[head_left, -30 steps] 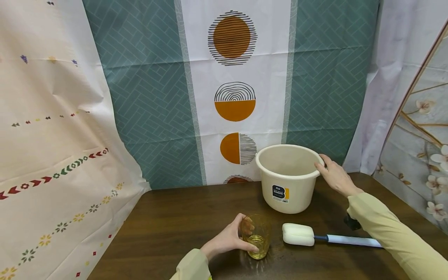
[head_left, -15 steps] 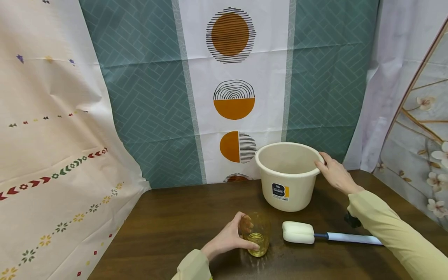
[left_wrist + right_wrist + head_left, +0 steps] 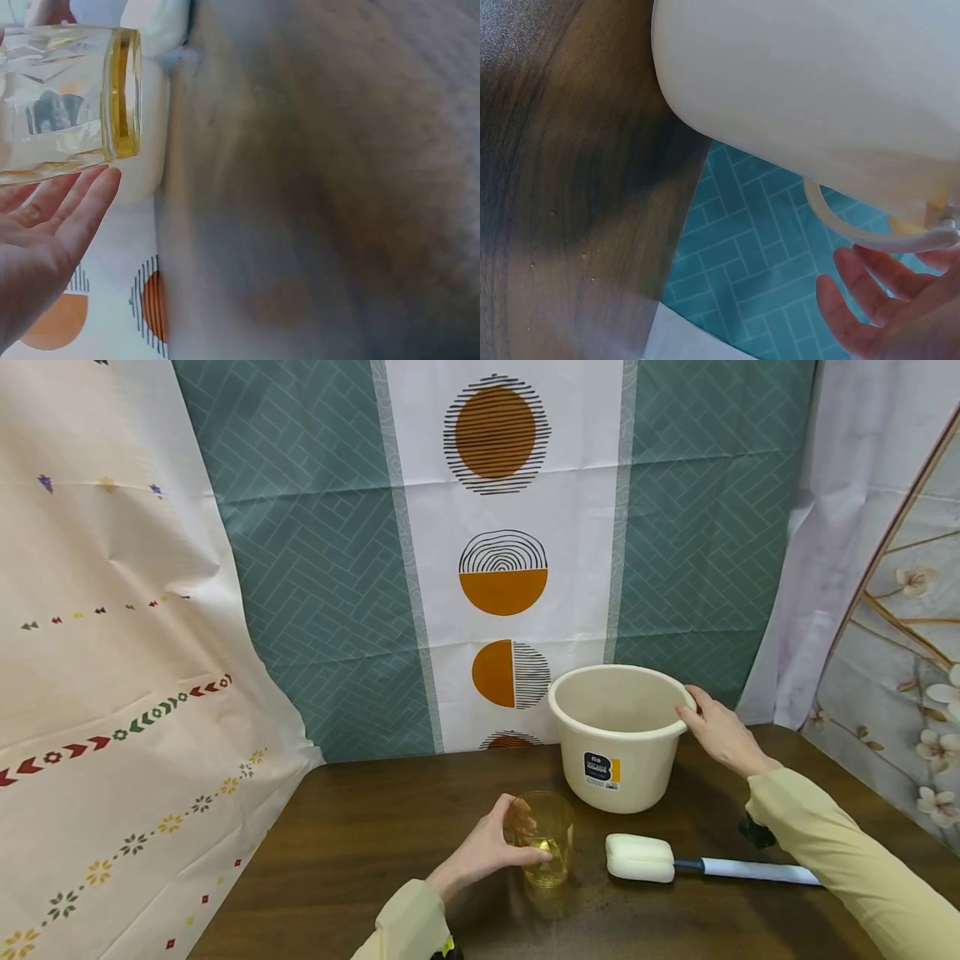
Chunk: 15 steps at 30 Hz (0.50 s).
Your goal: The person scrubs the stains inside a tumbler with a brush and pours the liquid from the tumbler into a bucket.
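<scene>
My left hand grips an amber drinking glass from its left side, thumb in front. The glass is upright and a little above the brown table. In the left wrist view, the base of the glass shows apart from the tabletop. At the back right stands a cream plastic bucket with a dark label. My right hand holds its right rim, thumb over the edge. The right wrist view shows those fingers beside the bucket's curved handle.
A sponge-headed bottle brush lies in front of the bucket, its pale handle reaching under the right forearm. Patterned cloths hang behind the table and at both sides. Small water drops dot the tabletop.
My left hand has raised the glass slightly off the table and moved it a bit away from me. The right hand and the bucket stay in place.
</scene>
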### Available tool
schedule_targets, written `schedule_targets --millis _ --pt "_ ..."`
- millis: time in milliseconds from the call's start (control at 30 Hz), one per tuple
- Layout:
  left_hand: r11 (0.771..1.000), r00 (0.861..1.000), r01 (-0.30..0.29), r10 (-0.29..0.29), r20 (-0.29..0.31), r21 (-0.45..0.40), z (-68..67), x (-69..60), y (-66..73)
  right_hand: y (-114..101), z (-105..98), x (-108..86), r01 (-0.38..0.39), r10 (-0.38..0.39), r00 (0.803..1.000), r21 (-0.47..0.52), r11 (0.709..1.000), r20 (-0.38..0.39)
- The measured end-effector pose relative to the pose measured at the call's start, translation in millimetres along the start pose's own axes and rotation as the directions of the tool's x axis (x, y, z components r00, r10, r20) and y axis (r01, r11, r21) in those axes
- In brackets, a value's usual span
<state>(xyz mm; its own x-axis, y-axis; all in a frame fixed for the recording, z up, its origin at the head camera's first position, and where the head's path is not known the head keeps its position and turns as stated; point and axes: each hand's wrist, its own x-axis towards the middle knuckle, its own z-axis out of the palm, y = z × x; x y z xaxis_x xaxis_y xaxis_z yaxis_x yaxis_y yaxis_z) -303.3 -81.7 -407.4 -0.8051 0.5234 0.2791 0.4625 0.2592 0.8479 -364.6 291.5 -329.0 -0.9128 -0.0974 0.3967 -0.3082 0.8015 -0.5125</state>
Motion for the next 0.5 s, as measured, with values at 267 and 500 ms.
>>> schedule_targets --millis 267,500 --pt "0.999 0.995 0.048 -0.047 -0.093 0.01 -11.7 9.0 11.6 0 0 0.8 -0.003 0.003 1.0 -0.005 1.0 0.002" --pt "0.997 0.979 0.066 -0.058 -0.194 0.038 -19.7 13.9 42.1 0 1 -0.7 0.004 -0.004 1.0 0.005 1.0 -0.01"
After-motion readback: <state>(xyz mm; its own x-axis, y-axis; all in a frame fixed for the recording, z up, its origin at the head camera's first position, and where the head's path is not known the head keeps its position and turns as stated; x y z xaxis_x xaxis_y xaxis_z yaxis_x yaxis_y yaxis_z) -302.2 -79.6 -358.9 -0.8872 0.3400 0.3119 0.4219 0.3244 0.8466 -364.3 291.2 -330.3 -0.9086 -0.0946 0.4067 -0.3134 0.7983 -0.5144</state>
